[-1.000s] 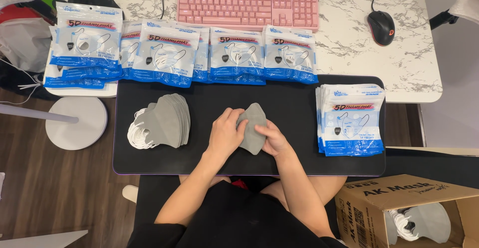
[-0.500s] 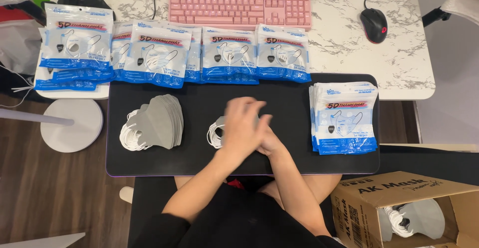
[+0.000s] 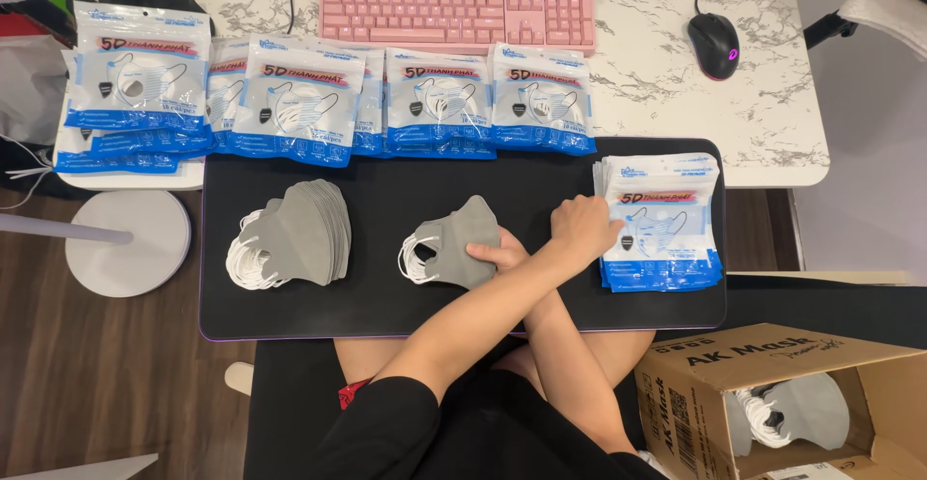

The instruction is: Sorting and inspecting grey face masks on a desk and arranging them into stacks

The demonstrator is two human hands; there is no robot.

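My arms are crossed over a black mat (image 3: 386,306). My left hand (image 3: 582,229) reaches right, and its curled fingers grip the left edge of the top pouch on a stack of blue-and-white mask pouches (image 3: 666,224). My right hand (image 3: 497,251) reaches left under the other arm. It holds the right side of a small stack of grey face masks (image 3: 454,243), whose white ear loops point left. A larger fanned pile of grey masks (image 3: 294,234) lies further left on the mat.
A row of filled mask pouches (image 3: 309,103) lines the mat's far edge. Behind it, a pink keyboard (image 3: 454,2) and a black mouse (image 3: 715,43) sit on the marble desk (image 3: 666,94). An open cardboard box (image 3: 772,393) with grey masks stands at bottom right. A white round stool (image 3: 126,243) is at the left.
A second ago both hands were together on the grey masks at the mat's middle. The left hand has since crossed over to the pouch stack on the right, and the right hand stays on the masks.
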